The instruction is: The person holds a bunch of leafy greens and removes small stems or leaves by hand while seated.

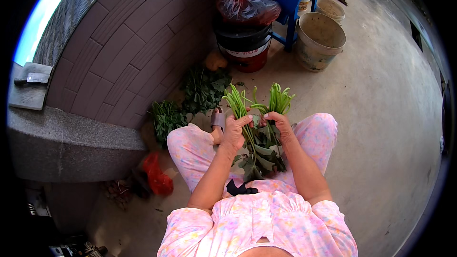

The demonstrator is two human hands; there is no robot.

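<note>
My left hand (pixel 236 130) is closed around a bunch of long green leaf stalks (pixel 235 100), their cut ends pointing up and away from me. A second bunch of stalks (pixel 280 99) is gripped in my right hand (pixel 280 124), close beside the first. One stalk bends across between the two bunches. Broad dark green leaves (pixel 259 159) hang below both hands, over my lap between my knees. The fingers of both hands are partly hidden by the stalks and leaves.
Piles of leafy greens (pixel 205 87) lie by the tiled wall (pixel 117 50). Beyond them stand a lidded bucket (pixel 246 59) bearing writing and an open bucket (pixel 319 43), near a blue metal frame (pixel 291 35). At left are a red plastic bag (pixel 157 176) and a cleaver (pixel 37 77) on a ledge.
</note>
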